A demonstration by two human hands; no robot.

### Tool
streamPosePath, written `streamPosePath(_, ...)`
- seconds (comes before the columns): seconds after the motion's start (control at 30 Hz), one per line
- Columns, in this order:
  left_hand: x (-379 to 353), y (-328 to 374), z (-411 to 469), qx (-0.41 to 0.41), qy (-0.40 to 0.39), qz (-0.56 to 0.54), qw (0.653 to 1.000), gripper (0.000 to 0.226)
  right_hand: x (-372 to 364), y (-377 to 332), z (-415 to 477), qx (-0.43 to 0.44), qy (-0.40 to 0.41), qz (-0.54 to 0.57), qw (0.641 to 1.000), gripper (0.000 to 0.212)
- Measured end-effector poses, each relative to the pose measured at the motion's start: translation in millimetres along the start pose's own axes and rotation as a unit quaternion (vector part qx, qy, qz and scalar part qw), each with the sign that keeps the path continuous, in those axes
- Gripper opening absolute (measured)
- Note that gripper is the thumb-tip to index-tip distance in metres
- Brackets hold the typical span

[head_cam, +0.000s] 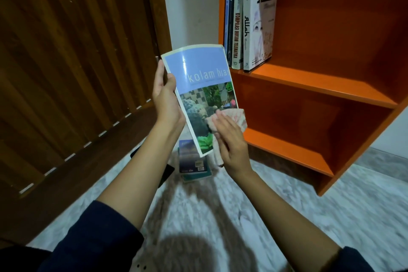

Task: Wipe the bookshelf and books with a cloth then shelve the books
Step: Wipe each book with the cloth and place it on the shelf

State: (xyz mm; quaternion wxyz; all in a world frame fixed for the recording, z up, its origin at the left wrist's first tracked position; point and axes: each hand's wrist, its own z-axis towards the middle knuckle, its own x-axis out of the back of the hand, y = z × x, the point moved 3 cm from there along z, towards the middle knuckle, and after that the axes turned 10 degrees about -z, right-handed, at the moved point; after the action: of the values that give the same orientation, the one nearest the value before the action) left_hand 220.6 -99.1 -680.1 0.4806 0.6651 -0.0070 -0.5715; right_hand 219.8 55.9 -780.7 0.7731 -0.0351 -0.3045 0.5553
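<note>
A pale marble-patterned floor [287, 216] runs beneath an orange bookshelf [320, 86], where several upright books [249, 26] stand at the left end of the upper shelf. The left hand [165, 97] holds a blue-covered book [198, 86] upright, fingers clamped on its left edge. The right hand [231, 141] presses a pale cloth [236, 117] against the book's lower cover, fingers closed on it, above a small stack of books [192, 163] on the floor.

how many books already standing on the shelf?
4 visible on the orange bookshelf, upper level, left end: the Allah book, the Kompilasi book, a dark one, a blue one. More may be hidden behind them.
</note>
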Motion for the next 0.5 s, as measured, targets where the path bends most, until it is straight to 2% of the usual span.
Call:
streamPosePath(0.13, -18.0, -1.7, -6.6, 0.035, -0.053, 0.014, 0.998, 0.043, 13.8, 25.1, 12.1, -0.210, 0.092, 0.033, 0.973, 0.036)
streamPosePath(0.23, -43.9, -5.6, -7.9, 0.036, -0.104, 0.039, 0.993, 0.042, 33.8, 42.1, 42.1, -0.307, 0.156, 0.079, 0.935, 0.034)
streamPosePath(0.37, -89.0, -18.5, 0.0, -0.001, -0.171, 0.062, 0.983, 0.043, 64.4, 84.4, 86.9, -0.353, 0.196, 0.121, 0.907, 0.033)
streamPosePath(0.5, -142.1, -34.4, 15.1, -0.050, -0.210, 0.050, 0.975, 0.042, 102.7, 128.6, 131.3, -0.327, 0.137, 0.136, 0.925, 0.036)
